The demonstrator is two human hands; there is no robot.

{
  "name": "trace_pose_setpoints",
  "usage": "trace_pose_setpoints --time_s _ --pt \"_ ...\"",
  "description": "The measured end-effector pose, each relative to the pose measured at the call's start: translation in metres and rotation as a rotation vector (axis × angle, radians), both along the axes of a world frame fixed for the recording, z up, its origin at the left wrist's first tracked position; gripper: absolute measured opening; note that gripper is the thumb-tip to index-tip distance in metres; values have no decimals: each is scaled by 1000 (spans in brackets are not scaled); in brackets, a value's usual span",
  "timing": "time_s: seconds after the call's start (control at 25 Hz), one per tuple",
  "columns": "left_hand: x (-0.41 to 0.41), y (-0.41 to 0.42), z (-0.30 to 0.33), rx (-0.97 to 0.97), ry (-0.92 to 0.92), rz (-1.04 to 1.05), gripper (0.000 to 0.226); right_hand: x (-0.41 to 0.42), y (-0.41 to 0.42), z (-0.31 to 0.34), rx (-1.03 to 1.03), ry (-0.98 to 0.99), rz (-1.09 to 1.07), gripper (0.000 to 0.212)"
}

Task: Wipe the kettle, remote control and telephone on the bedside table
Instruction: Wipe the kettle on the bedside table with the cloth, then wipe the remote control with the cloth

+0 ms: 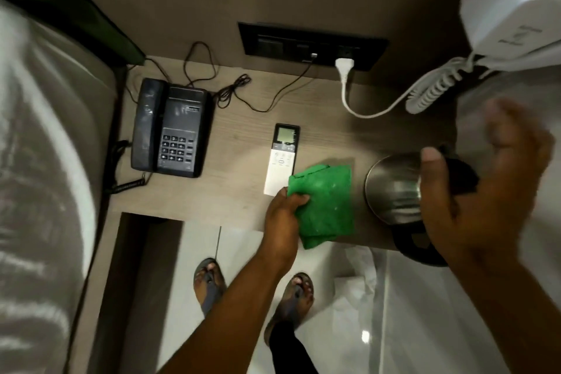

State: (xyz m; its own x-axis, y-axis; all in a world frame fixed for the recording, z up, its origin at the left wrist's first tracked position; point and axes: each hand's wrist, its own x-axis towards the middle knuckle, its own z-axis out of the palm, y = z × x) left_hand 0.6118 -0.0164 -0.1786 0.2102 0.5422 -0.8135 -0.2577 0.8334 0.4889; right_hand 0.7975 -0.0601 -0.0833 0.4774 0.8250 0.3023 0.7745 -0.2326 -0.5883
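- Between the two hands lies the green cloth (pixel 323 206), bunched in the closed left hand (pixel 283 215) and ready for wiping.
- Beside it, the right hand (pixel 482 191) is open, blurred, near the steel kettle (pixel 394 188), probably to steady it.
- Under the cloth edge sits the remote control (pixel 282 158); the telephone (pixel 171 127) is far left of both hands on the bedside table (pixel 236 136).

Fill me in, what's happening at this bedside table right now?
A person is cleaning the wooden bedside table. The left hand has its grip on a folded green cloth, which overlaps the lower end of the white remote control. The right hand is open, reaching around the shiny steel kettle. The black corded telephone sits apart on the left, with neither hand on it.
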Motion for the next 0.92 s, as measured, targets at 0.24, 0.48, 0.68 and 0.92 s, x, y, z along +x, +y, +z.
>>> trace_pose_setpoints --time_s 0.24,0.48,0.68,0.92 --pt "-40 8 -18 -224 -178 -49 49 -93 2 -82 -522 1469 -110 63" --pt "-47 25 -55 111 237 -183 17 -72 44 -123 -637 1303 -176 40" --pt "-51 19 -102 646 948 -601 61 -67 127 -121 -489 410 16 34" --pt "-35 23 -113 666 1014 -550 59 -96 145 -165 -792 -216 395 58"
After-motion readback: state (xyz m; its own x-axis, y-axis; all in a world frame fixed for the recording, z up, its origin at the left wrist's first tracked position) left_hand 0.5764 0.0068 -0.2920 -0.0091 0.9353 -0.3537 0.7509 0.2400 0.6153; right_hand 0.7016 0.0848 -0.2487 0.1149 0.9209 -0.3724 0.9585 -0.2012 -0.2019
